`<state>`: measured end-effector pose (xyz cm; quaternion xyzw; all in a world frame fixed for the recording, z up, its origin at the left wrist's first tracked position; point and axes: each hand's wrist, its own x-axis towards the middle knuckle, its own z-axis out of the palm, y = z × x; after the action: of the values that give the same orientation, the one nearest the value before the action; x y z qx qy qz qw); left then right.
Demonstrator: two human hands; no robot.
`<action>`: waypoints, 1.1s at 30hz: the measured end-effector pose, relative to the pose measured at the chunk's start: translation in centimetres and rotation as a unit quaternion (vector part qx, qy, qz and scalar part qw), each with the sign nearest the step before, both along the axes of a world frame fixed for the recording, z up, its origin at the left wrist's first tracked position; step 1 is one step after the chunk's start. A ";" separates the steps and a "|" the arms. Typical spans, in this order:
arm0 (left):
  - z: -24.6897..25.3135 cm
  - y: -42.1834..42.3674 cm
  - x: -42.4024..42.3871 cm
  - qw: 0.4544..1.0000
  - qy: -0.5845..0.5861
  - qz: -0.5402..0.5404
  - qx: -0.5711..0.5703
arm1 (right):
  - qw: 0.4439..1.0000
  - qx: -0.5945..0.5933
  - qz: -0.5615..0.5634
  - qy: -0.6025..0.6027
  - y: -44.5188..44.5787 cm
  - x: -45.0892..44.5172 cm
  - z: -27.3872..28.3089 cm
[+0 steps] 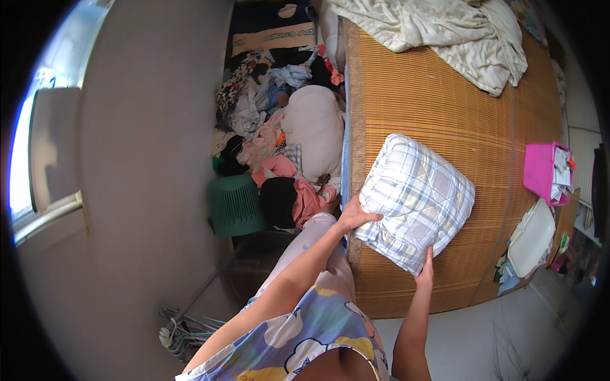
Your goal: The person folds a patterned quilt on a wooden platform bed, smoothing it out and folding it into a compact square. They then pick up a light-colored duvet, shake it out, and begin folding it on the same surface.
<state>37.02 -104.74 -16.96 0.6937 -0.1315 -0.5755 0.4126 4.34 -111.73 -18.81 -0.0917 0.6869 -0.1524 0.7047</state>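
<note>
A folded quilted plaid blanket [419, 200], white with blue, grey and yellow bands, is at the near side of a bed covered with a bamboo mat [429, 109]. My left hand [356, 215] grips its left edge, thumb on top and fingers hidden underneath. On the near right corner my right hand [425, 270] pinches the folded layers, with the thumb showing. Whether the blanket rests fully on the mat or is slightly raised cannot be told.
Left of the bed lie heaped clothes [267, 128], a white pillow-like bundle [314, 131] and a green plastic basket [237, 205]. A crumpled cream sheet [448, 33] covers the far end. A pink bin [543, 171] and a white lid-like tray [531, 243] stand right. Hangers [190, 333] hang lower left.
</note>
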 end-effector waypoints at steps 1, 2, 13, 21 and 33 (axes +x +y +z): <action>0.4 0.0 0.2 0.999 0.025 0.018 -0.019 | 1.000 -0.007 -0.003 -0.006 0.3 0.2 0.3; 0.9 0.1 0.3 1.000 0.022 -0.015 -0.008 | 1.000 -0.016 0.001 0.008 0.3 0.1 0.7; 1.1 3.3 -1.9 0.998 0.038 0.009 -0.058 | 0.981 -0.160 -0.070 -0.084 3.3 -1.4 -0.1; -1.0 2.9 -0.9 0.979 -0.045 0.000 -0.201 | 0.946 -0.287 -0.059 -0.135 1.3 -0.2 -5.6; 7.7 -4.7 -4.4 0.804 -0.525 -0.041 -0.277 | 0.750 -0.512 0.255 0.332 -10.0 2.0 4.1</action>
<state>32.60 -109.46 -9.29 0.7399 -0.5103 -0.0788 0.4312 6.33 -121.70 -14.67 -0.6552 0.6477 -0.2554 0.2931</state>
